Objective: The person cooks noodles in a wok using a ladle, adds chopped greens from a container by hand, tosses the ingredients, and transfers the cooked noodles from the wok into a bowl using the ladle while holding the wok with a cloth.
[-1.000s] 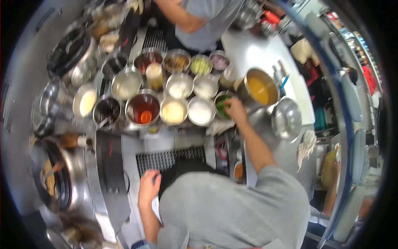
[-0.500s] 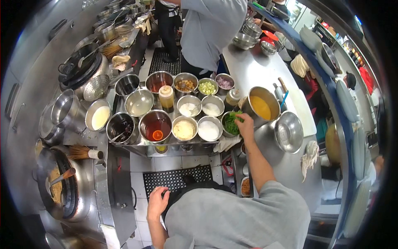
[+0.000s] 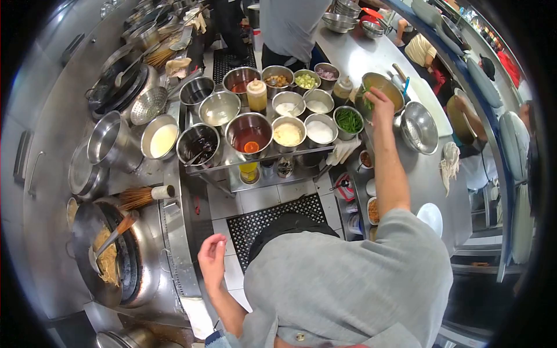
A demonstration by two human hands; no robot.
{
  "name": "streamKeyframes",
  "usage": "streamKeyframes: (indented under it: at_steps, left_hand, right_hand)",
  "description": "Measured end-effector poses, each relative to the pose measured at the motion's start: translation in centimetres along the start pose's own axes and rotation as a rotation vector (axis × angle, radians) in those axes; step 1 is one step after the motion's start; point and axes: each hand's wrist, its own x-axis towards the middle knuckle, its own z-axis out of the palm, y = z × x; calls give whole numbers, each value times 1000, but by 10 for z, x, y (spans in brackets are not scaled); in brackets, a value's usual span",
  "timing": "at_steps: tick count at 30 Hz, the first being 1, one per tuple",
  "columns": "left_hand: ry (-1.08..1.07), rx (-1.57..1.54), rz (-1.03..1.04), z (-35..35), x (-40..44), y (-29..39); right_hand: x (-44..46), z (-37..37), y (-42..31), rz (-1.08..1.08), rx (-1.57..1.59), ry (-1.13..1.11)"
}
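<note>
My right hand [image 3: 379, 102] is over the large metal pot of yellow liquid [image 3: 390, 87], its fingers closed around some chopped greens. Just below and left of it stands the metal container of chopped greens [image 3: 348, 119]. My left hand [image 3: 212, 255] hangs beside my body above the floor, near the stove edge, its fingers loosely curled and touching nothing. Left of the greens, a container of white powder [image 3: 319, 132], one of pale yellow minced food [image 3: 288, 134] and one of red liquid with an orange slice [image 3: 248, 136] stand in the front row.
A wok [image 3: 96, 252] with noodle-like food and a ladle sits at lower left, below a bamboo brush [image 3: 139, 198]. A metal colander [image 3: 419, 128] and cutting board [image 3: 432, 104] are on the right counter. Another person [image 3: 290, 29] stands at the top.
My right hand has moved from the greens container up and right to the yellow liquid pot, with greens in its fingers. The camera view has shifted, and the other person is farther up.
</note>
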Motion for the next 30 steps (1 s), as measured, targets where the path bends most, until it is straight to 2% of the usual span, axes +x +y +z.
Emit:
streamKeyframes:
  at_steps: [4, 6, 7, 8, 9, 11, 14, 15, 17, 19, 20, 25, 26, 27, 30]
  left_hand:
    - [188, -438, 60, -53, 1, 5]
    - [285, -705, 107, -72, 14, 26]
    - [318, -820, 139, -85, 28, 29]
    - [316, -939, 225, -98, 43, 25]
    - [379, -1036, 256, -108, 58, 25]
    - [446, -1306, 186, -130, 92, 19]
    - [569, -1375, 179, -146, 124, 42]
    - [557, -1380, 271, -153, 140, 39]
    - [616, -1529, 208, -165, 166, 47]
    - [679, -1447, 388, -160, 179, 47]
    - [867, -1233, 393, -153, 167, 62]
    - [892, -1130, 373, -154, 87, 84]
    - [892, -1113, 362, -152, 72, 86]
    - [890, -1096, 354, -148, 58, 90]
    - [1003, -922, 262, -128, 27, 91]
  right_hand:
    - [-33, 51, -57, 85, 95, -168]
    - [-45, 91, -70, 86, 24, -209]
    - [-43, 112, -65, 128, 87, -337]
    - [-51, 142, -71, 229, 105, -451]
    - [-59, 182, -66, 214, 171, -515]
    - [-102, 261, -78, 261, 221, -668]
    - [-168, 380, -86, 355, 282, -955]
    - [-195, 418, -87, 320, 326, -1067]
    - [-263, 482, -113, 348, 324, -1200]
    - [-314, 537, -119, 332, 434, -1359]
    - [-342, 565, -121, 329, 449, -1420]
    - [-458, 659, -129, 263, 458, -1797]
    - [-484, 684, -115, 66, 450, -1820]
    - [-505, 692, -120, 161, 462, -1940]
    - [-573, 713, -126, -380, 370, -1975]
